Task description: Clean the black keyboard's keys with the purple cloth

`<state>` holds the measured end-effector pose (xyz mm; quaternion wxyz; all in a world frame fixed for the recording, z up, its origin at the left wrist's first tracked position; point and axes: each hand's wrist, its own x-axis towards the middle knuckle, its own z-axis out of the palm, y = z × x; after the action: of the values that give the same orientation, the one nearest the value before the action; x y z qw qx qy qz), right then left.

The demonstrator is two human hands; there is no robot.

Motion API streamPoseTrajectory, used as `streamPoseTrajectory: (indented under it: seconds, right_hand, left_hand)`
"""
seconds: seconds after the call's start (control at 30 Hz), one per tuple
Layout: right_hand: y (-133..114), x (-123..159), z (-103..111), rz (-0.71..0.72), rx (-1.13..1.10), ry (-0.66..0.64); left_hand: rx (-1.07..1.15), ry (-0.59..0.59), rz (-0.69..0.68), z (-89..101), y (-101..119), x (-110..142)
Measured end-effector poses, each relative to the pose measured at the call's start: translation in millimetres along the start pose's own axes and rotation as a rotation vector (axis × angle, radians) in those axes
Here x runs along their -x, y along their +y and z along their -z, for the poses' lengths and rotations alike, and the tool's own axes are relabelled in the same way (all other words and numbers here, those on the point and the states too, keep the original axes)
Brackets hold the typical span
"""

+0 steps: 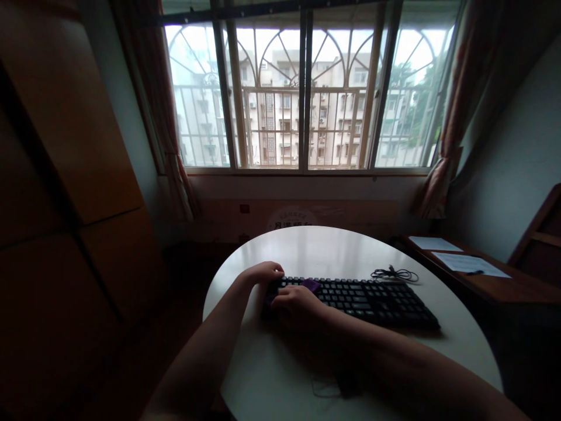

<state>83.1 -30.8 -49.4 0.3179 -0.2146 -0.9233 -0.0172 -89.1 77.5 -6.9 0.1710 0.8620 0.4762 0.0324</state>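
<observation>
A black keyboard (368,303) lies across the white round table (315,248). My left hand (265,272) is at its far left corner, fingers curled against the edge; the fingertips are partly hidden. Over the left-hand keys, my right hand (300,305) is closed on a dark purple cloth (311,285), part of which sticks out beyond the knuckles onto the keys. The rest of the cloth is covered by the hand or lost in shadow. Behind the keyboard rests its coiled black cable (394,273).
Near the table's front, a small dark object (347,384) with a thin loop lies in shadow beneath my right forearm. To the right stands a brown wooden desk (526,287) with papers (471,264) on it. A tall wooden cabinet (74,146) is at left; barred windows are ahead.
</observation>
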Motion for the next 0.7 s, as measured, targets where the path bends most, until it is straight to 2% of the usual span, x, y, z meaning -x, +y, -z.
streamPoseTrajectory:
  seconds: [0.7]
  right_hand:
    - [-7.4, -2.1, 8.6, -0.029, 0.064, -0.056]
  left_hand:
    - [-0.015, -0.01, 0.018, 0.1, 1.5, -0.1]
